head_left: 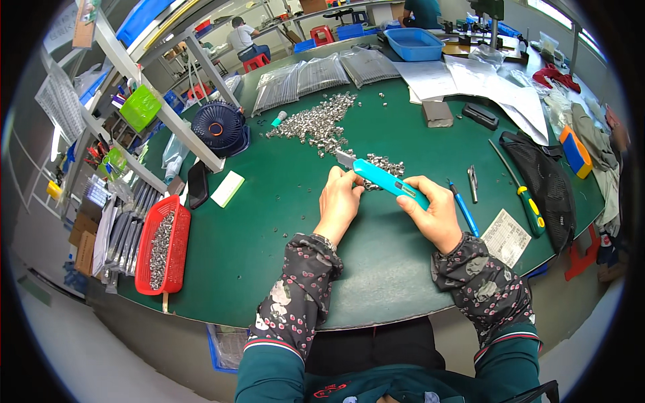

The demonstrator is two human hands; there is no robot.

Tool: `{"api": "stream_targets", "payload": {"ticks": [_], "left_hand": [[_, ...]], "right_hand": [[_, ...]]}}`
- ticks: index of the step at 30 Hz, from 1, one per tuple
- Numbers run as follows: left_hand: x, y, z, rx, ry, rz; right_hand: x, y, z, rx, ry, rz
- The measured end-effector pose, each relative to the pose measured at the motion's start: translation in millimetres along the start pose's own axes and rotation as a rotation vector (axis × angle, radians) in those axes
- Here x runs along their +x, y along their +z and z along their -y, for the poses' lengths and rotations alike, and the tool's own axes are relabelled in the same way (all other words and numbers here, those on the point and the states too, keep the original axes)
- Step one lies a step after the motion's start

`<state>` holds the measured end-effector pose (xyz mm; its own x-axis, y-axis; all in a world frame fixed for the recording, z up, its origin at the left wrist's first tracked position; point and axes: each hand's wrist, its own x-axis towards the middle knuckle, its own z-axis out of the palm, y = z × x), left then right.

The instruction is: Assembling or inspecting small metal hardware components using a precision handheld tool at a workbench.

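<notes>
My right hand point(433, 211) grips a turquoise utility knife point(384, 178) by its handle, the blade pointing up and left. My left hand point(339, 201) is pinched on a small metal part right beside the blade, over the green table point(282, 221); the part itself is too small to make out. Just behind both hands lies a small heap of shiny metal parts point(386, 164), and a much bigger pile of the same parts point(319, 121) spreads further back.
A red basket point(176, 252) of metal parts sits at the left edge, with a black phone point(197, 183) and a dark blue fan point(219, 126) behind it. A blue pen point(463, 207), tweezers point(473, 181), a green-yellow screwdriver point(524, 191) and a black mesh bag point(547, 178) lie right. Other people work at far benches.
</notes>
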<state>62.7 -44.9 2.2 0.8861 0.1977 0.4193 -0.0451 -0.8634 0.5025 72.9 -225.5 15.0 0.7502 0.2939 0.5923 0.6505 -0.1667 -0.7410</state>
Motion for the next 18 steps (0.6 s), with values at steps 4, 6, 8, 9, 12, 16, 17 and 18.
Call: {"api": "stream_targets", "payload": {"ticks": [4, 6, 8, 9, 12, 16, 17, 18], "left_hand": [[-2, 5, 0, 0.051, 0.015, -0.01], [-2, 6, 2, 0.026, -0.017, 0.016], [-4, 4, 5, -0.011, -0.003, -0.007], [-5, 2, 7, -0.051, 0.011, -0.026], [-14, -15, 19, -0.273, -0.018, -0.003], [-34, -54, 13, -1.209, -0.536, 0.267], [-39, -57, 17, -1.269, -0.563, 0.199], [-43, -62, 21, -1.331, -0.591, 0.125]], "right_hand": [[0, -1, 2, -0.014, -0.009, 0.003], [0, -1, 1, -0.018, -0.013, 0.0], [0, -1, 1, -0.016, -0.014, 0.001], [0, -1, 0, -0.017, -0.01, 0.003], [0, 2, 0, -0.006, -0.008, 0.008], [0, 0, -3, -0.025, 0.004, 0.031], [0, 0, -3, -0.025, 0.021, 0.057], [-1, 1, -2, -0.024, 0.035, 0.087]]}}
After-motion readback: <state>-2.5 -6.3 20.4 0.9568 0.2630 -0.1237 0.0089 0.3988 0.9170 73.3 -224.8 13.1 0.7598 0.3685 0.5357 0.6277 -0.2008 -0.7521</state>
